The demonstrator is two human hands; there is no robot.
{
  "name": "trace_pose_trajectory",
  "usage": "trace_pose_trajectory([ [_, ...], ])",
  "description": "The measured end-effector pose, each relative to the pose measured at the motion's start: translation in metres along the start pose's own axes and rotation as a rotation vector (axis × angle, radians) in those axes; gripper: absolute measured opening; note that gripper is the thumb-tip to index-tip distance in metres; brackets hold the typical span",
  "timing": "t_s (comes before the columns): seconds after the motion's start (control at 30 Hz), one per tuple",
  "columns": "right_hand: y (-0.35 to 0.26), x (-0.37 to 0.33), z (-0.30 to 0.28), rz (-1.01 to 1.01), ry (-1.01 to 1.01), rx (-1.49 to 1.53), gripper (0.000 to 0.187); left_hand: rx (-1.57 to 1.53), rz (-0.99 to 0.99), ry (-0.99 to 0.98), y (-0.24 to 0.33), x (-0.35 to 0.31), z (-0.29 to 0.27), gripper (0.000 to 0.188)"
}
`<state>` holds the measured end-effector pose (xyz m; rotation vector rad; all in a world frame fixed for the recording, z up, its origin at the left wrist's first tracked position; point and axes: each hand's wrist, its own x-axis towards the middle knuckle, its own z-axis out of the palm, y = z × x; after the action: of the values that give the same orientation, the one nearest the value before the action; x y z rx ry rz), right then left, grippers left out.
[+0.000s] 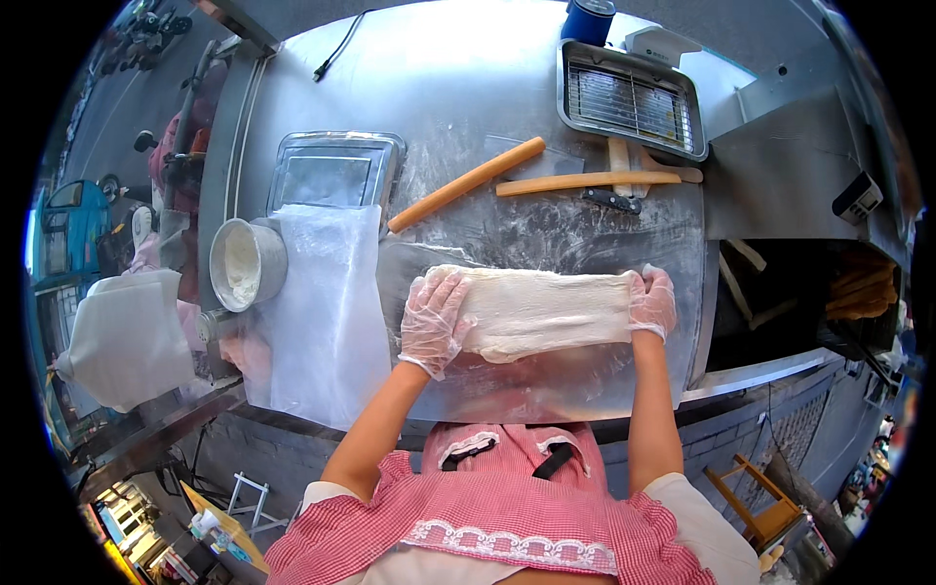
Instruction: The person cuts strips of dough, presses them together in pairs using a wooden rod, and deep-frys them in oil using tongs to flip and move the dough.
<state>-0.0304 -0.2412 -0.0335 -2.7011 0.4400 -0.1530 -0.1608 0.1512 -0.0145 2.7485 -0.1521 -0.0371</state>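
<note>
Dough slab (546,312) — my left hand (434,322) and right hand (651,304) clamp its ends, and pulling unevenly could tear it thin.

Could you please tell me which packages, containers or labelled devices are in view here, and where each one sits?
Blue can: far edge of the table, cylindrical.
White device: beside the can, boxy, small green mark.
White sack: left of the table, bulging.
</note>
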Motion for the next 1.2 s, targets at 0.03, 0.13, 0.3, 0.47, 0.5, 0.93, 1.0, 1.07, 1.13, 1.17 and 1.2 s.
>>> trace_pose_trajectory([
  [0.03,-0.015,0.006,0.01,-0.091,0.058,-0.045,0.022,0.019,-0.037,0.06,0.004,0.008,-0.001,0.076],
  [0.13,-0.141,0.047,0.021,-0.646,0.085,-0.074,0.027,0.084,-0.117,0.139,0.014,0.032,-0.001,0.072],
  [0.3,-0.275,0.07,0.072,-0.959,-0.326,-0.412,0.045,-0.042,-0.089,0.117,0.014,0.021,0.016,0.07],
  [0.47,-0.268,0.041,0.038,-1.058,-0.28,-0.462,0.031,-0.032,-0.032,0.027,0.001,0.011,0.009,0.077],
  [0.5,-0.258,0.018,0.009,-1.018,-0.262,-0.466,0.032,0.004,-0.032,-0.051,-0.005,0.009,0.009,0.08],
  [0.93,-0.105,-0.295,0.013,-0.332,-0.336,-0.024,0.088,0.126,0.457,-0.334,0.004,0.012,0.001,0.099],
  [1.0,-0.097,-0.287,0.006,-0.197,-0.322,-0.111,0.094,0.131,0.525,-0.4,0.04,0.041,0.015,0.1],
  [1.07,-0.069,-0.278,0.006,-0.127,-0.274,-0.11,0.096,0.167,0.555,-0.349,0.098,0.074,0.029,0.1],
  [1.13,-0.047,-0.268,0.004,-0.092,-0.267,-0.138,0.096,0.059,0.606,-0.306,0.127,0.097,0.051,0.098],
  [1.17,-0.049,-0.26,-0.003,-0.094,-0.338,-0.173,0.092,0.008,0.634,-0.284,0.138,0.103,0.057,0.096],
  [1.2,-0.045,-0.26,-0.006,-0.103,-0.343,-0.157,0.093,0.055,0.65,-0.318,0.137,0.1,0.049,0.095],
])
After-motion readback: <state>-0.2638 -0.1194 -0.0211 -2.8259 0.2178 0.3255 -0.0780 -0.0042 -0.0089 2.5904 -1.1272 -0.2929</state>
